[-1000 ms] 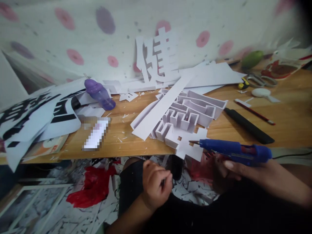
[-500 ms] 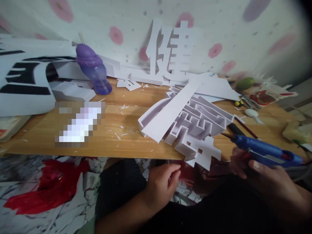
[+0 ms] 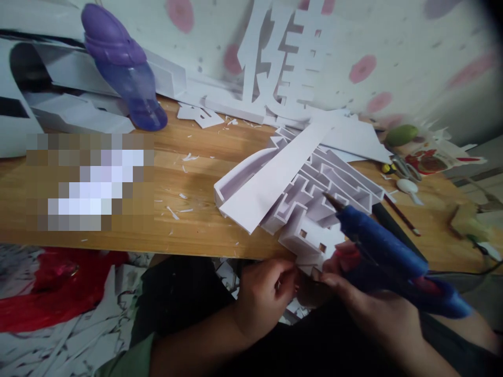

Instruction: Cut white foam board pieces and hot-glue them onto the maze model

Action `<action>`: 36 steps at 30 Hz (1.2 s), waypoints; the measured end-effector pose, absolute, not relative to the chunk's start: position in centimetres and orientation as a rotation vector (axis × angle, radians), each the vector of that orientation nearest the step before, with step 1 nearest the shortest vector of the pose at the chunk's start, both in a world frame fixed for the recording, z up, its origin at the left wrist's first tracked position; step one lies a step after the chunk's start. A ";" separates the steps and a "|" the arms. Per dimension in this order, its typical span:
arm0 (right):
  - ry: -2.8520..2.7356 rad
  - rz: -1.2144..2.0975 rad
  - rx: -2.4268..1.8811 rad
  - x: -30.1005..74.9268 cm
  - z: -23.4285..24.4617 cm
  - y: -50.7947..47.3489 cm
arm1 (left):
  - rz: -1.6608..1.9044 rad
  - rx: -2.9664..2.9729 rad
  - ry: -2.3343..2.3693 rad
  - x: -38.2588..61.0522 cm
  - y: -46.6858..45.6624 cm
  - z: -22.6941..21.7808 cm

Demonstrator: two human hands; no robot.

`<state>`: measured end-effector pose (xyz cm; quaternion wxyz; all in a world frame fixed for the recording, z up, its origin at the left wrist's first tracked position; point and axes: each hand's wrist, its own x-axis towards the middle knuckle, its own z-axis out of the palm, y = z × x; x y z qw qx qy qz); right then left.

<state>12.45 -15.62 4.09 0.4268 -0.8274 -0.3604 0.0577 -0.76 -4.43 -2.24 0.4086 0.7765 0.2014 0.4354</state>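
Note:
My right hand (image 3: 369,303) grips a blue hot glue gun (image 3: 387,248), its nozzle pointing up and to the left over a white foam-board character (image 3: 341,178) with raised walls. A flat white strip (image 3: 275,180) lies slantwise across that piece. My left hand (image 3: 265,290) is closed at the table's front edge, close to my right fingertips. Its fingers are pinched together, and whatever they may hold is hidden. The near end of the foam-board character reaches the table edge just above my hands.
A second white character (image 3: 275,57) leans on the wall behind. A purple bottle (image 3: 126,73) stands at the left. At the right lie scissors (image 3: 406,166), a white spoon (image 3: 409,187) and a pencil (image 3: 403,214). Paper scraps and red cloth-like material (image 3: 74,283) cover the floor.
My right hand has brought the glue gun leftward, so its nozzle is now over the foam-board character and the hands are close together. The view has shifted slightly.

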 end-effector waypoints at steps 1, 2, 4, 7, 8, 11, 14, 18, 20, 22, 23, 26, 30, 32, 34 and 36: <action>-0.963 0.133 -2.084 12.1 3.8 -15.4 | 1.094 1.953 0.511 -0.7 -4.5 -2.2; -1.009 0.114 -2.096 12.0 3.6 -15.2 | 1.090 1.951 0.511 -0.6 -4.5 -2.2; -1.044 0.038 -2.122 11.9 3.2 -15.0 | 1.079 1.946 0.513 -0.5 -4.5 -2.3; -1.023 -0.031 -2.145 12.0 3.0 -14.9 | 1.069 1.929 0.511 -0.4 -4.6 -2.5; -1.009 -0.009 -2.142 12.1 3.0 -14.9 | 1.068 1.922 0.511 -0.4 -4.6 -2.5; -0.961 0.058 -2.111 12.0 3.3 -14.8 | 1.057 1.913 0.509 -0.4 -4.6 -2.4; -0.904 0.087 -2.081 11.7 3.5 -14.7 | 1.052 1.919 0.512 -0.3 -4.7 -2.3; -0.858 0.097 -2.063 11.6 3.2 -14.8 | 1.052 1.932 0.528 -0.2 -4.7 -2.3; -0.852 0.102 -2.061 11.5 3.1 -14.8 | 1.056 1.940 0.526 -0.2 -4.7 -2.3; -0.852 0.103 -2.053 11.4 3.0 -14.7 | 1.071 1.939 0.520 -0.2 -4.6 -2.2; -0.857 0.096 -2.047 11.4 2.9 -14.6 | 1.077 1.935 0.516 -0.1 -4.6 -2.1; -0.865 0.065 -2.033 11.4 2.6 -14.7 | 1.085 1.919 0.517 -0.2 -4.5 -1.9; -0.812 0.097 -1.994 11.5 2.3 -15.5 | 1.083 1.905 0.549 -0.4 -4.6 -1.8; -0.762 0.182 -1.930 11.6 2.5 -15.9 | 1.087 1.906 0.571 -0.5 -4.6 -1.8; -0.672 0.304 -1.867 11.8 3.0 -16.1 | 1.091 1.921 0.581 -0.6 -4.7 -1.9; -0.573 0.395 -1.832 12.0 3.6 -16.1 | 1.103 1.941 0.587 -0.5 -4.7 -1.9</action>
